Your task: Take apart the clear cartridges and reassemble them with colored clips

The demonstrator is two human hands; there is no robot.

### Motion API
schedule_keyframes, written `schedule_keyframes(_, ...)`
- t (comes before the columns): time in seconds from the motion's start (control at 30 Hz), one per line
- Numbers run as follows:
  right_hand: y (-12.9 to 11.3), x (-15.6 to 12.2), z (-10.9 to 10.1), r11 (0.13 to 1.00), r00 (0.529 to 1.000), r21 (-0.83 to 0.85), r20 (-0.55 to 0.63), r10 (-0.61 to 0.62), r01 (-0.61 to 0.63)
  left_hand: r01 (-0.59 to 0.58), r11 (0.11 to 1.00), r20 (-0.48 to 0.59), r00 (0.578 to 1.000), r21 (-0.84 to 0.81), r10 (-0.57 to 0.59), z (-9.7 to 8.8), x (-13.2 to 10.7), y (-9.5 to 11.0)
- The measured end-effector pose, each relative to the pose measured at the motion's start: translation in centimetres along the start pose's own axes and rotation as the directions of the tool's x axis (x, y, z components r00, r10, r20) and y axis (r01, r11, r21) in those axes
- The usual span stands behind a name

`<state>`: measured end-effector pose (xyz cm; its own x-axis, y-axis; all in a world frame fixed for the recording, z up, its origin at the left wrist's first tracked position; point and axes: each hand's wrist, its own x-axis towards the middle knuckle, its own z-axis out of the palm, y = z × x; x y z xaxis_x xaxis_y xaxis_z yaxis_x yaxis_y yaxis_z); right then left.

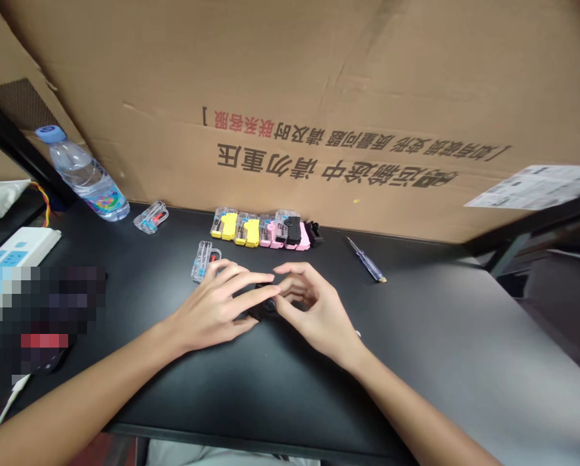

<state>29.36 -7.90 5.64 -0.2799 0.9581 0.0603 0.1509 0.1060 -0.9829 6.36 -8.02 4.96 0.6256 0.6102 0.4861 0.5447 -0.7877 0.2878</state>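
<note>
A small black plastic part sits low over the dark table, mostly covered by fingers. My left hand holds it from the left, its thumb below and its fingers across the top. From the other side, my right hand pinches at the part with thumb and fingertips curled in. Just beyond my left fingers lies a clear plastic case with blue and red bits inside. Farther back, several small yellow, pink and black plastic units with clear sections stand in a row.
A second clear case lies near the water bottle. A screwdriver rests at the right. The cardboard wall closes off the back. At the left are a white power strip and a blurred-out dark object.
</note>
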Motion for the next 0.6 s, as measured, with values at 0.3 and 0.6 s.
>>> schedule_keyframes(0.3, -0.24, -0.24, 0.08, 0.994, 0.997, -0.084, -0.019, -0.075, 0.074, 0.019, 0.997, -0.062, 0.998, -0.068, -0.023, -0.09, 0.04, -0.07)
schedule_keyframes(0.6, -0.19, -0.16, 0.04, 0.988, 0.995, -0.118, -0.007, -0.100, 0.098, 0.027, 0.998, 0.010, 1.000, -0.057, -0.026, -0.17, 0.11, -0.25)
